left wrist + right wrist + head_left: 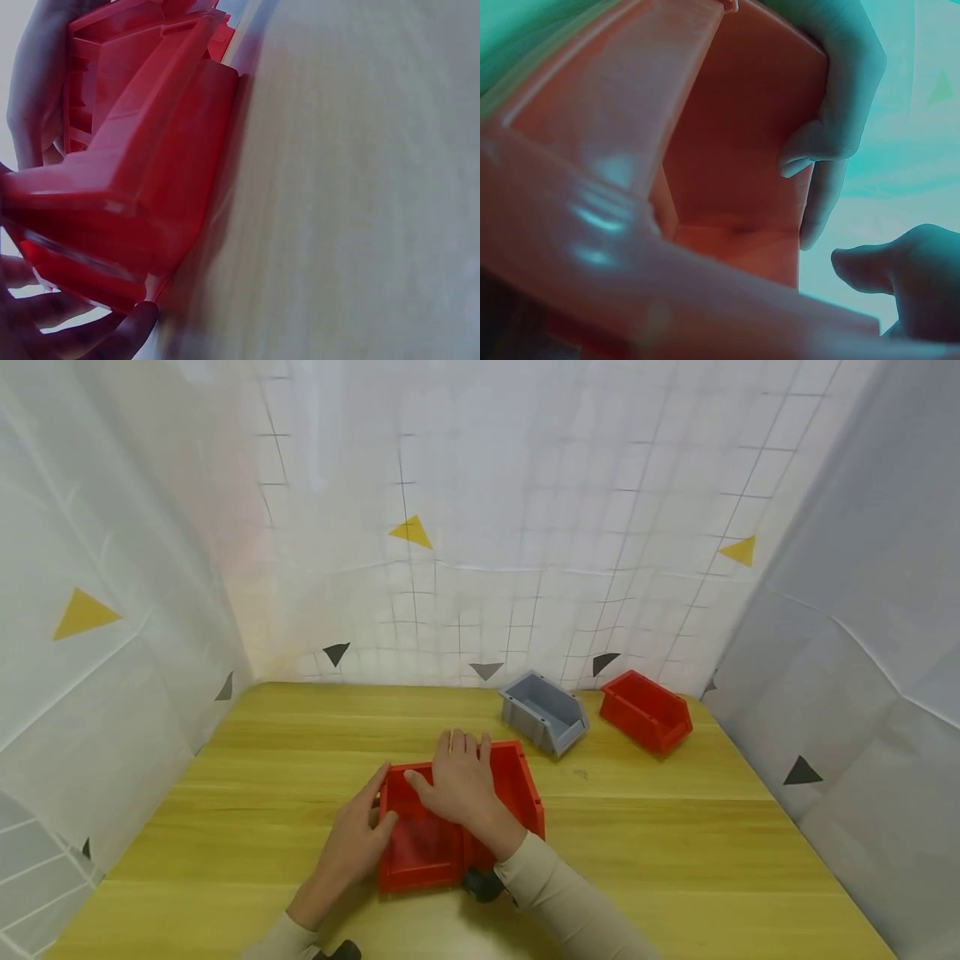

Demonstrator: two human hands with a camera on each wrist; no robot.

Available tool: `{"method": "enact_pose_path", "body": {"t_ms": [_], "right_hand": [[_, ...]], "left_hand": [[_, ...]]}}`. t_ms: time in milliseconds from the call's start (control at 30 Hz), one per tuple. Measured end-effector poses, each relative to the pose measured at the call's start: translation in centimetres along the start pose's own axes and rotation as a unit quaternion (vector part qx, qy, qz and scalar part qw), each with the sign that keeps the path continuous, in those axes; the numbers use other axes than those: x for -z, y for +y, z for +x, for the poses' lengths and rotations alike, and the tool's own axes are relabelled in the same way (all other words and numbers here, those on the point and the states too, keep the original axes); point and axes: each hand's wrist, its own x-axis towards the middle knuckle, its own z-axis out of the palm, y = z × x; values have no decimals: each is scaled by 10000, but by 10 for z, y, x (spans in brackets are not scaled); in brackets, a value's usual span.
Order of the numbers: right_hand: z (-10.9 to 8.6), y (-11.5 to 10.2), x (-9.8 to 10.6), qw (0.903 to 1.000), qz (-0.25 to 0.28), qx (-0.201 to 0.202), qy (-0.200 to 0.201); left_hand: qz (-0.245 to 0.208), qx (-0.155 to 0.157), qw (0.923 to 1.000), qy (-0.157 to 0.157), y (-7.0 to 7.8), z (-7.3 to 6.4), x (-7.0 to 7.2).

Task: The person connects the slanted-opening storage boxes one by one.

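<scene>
Two red open-topped storage bins stand side by side on the table, touching. The left red bin [420,883] is gripped at its left wall by my left hand [354,837], with the thumb on the inner side and the fingers outside. In the left wrist view, those fingertips [135,330] curl at the lower edge of a red bin. My right hand [465,781] lies across the meeting walls, its fingers fairly straight toward the back rim of the right red bin [527,789]. Its thumb [866,266] stands apart from the bin walls in the right wrist view.
Behind and to the right sit a grey bin [543,714] and another red bin [645,714], apart from each other. The wooden table [675,852] is bordered by white sheeting [480,485] at the back and sides. A black wrist device [482,885] is near the bins' front.
</scene>
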Motion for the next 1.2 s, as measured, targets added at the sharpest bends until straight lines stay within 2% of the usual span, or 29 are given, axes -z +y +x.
{"method": "enact_pose_path", "body": {"t_ms": [933, 1200], "right_hand": [[0, 2, -7, 9998, -73, 35, -179], [-1, 2, -7, 9998, -161, 121, -35]], "left_hand": [[-50, -45, 10000, -8, -1, 0, -1], [-143, -35, 9999, -36, -1, 0, 0]]}}
